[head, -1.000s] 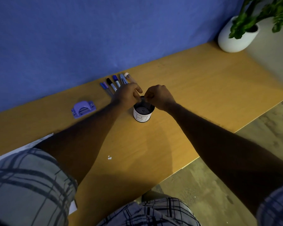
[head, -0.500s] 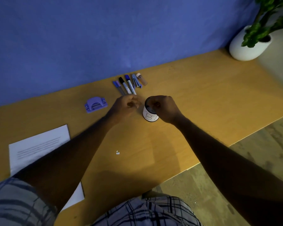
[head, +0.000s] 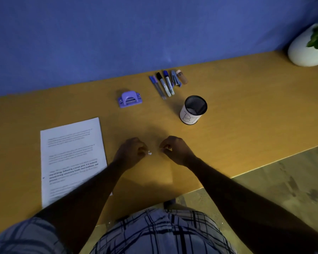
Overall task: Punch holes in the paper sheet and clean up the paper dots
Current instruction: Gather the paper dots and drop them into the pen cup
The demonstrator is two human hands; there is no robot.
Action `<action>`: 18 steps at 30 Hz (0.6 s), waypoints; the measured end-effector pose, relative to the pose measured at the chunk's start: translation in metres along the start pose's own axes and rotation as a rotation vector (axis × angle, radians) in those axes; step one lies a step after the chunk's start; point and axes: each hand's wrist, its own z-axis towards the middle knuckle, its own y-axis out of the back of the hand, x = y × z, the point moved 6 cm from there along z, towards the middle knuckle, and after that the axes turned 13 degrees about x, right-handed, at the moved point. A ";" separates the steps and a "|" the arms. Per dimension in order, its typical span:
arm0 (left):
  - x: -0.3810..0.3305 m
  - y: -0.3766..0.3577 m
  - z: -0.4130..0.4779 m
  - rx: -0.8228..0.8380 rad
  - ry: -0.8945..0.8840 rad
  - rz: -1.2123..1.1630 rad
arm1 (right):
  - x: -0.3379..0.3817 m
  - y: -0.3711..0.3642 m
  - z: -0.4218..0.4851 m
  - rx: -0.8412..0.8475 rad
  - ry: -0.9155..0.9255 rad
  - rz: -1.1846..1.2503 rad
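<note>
Paper dots (head: 149,153): small white cluster on the surface (head: 246,99), just off the tips of the left hand (head: 130,153) fingers, between the two hands. Count not readable; looks like a few, bunched.

L hand: fingers curled down toward the surface, tips drawn close together right beside the dots. Pinch narrow; can't tell if a dot is already held. R hand (head: 176,150): fingers also curled, tips narrow, a pale speck at the tips, poss. a dot, too small to confirm. R tips sit near the cluster but apart from it.

Handling, my read:
- Dots v. light, thin, flat. No weight to resist a draught or a sweeping sleeve; likely to scatter or stick to skin.
- Flat on a smooth surface means no edge to get under. Prob. best: press a fingertip pad on top so a dot clings, or slide dots together w/ one fingertip against the other hand's fingers, then pinch the heap.
- Not fragile in any way that matters; will crease, no harm.
- Risk: flicking one off the near edge onto the floor.

Elsewhere, rel. to fingers: mesh cup (head: 193,110) stands upright beyond the R fingers, well apart, open mouth up; likely drop point for dots. Hole punch (head: 129,99) beyond the L fingers, well apart, nobody touching it. Paper sheet (head: 72,158) lies flat to the outer side of the L hand, near the wrist, partly under the L forearm. Pens (head: 163,85) in a row beyond the cup.

Stage est.: clean-up part under way.
</note>
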 end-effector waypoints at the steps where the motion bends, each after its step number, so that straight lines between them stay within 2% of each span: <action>1: -0.002 -0.002 -0.001 -0.015 -0.010 0.011 | 0.001 -0.005 0.000 0.013 -0.002 -0.008; 11: -0.005 -0.005 0.001 -0.067 0.009 0.033 | 0.009 -0.032 0.003 -0.012 -0.026 -0.047; 18: -0.006 -0.008 0.003 -0.039 0.011 0.068 | 0.014 -0.032 0.007 -0.042 -0.037 -0.089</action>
